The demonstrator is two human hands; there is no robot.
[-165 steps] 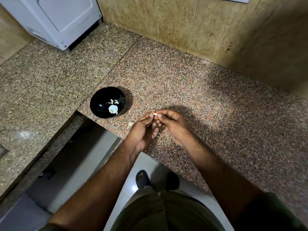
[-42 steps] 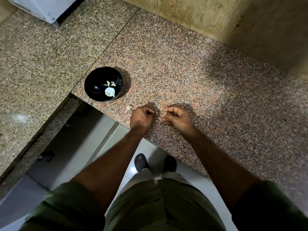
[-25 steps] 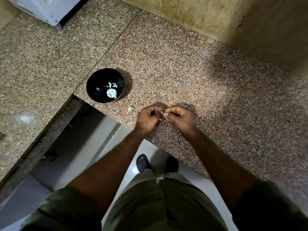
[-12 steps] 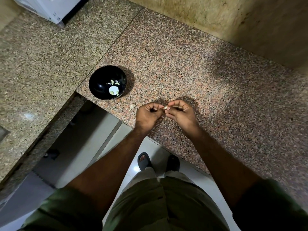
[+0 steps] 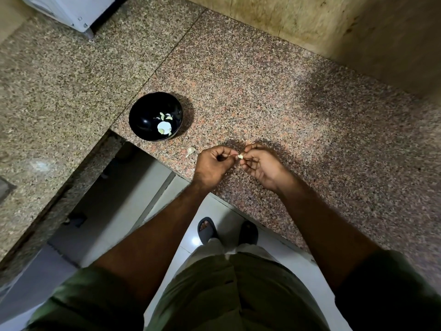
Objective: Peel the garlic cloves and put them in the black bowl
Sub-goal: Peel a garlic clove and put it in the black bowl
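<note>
Speckled granite runs across the counter (image 5: 262,96) in front of you, with a stained tan wall behind it and the corner of a white appliance (image 5: 71,8) at the far left. Your left hand (image 5: 213,163) and right hand (image 5: 261,167) meet just above the counter edge, both with fingers curled, pinching one small garlic clove (image 5: 240,156) between their fingertips. You look to be mid-peel: whether the skin is fully off is too small to tell. The black bowl (image 5: 143,115) sits near, to your left and a little farther back, and already holds a few pale pieces. Another clove (image 5: 190,151) lies on the counter between the bowl and your left hand, apparently waiting its turn. Your next move likely calls for stripping the last skin with the fingertips, then carrying the clove leftward over the bowl's rim and letting go without scattering skin in with it.
</note>
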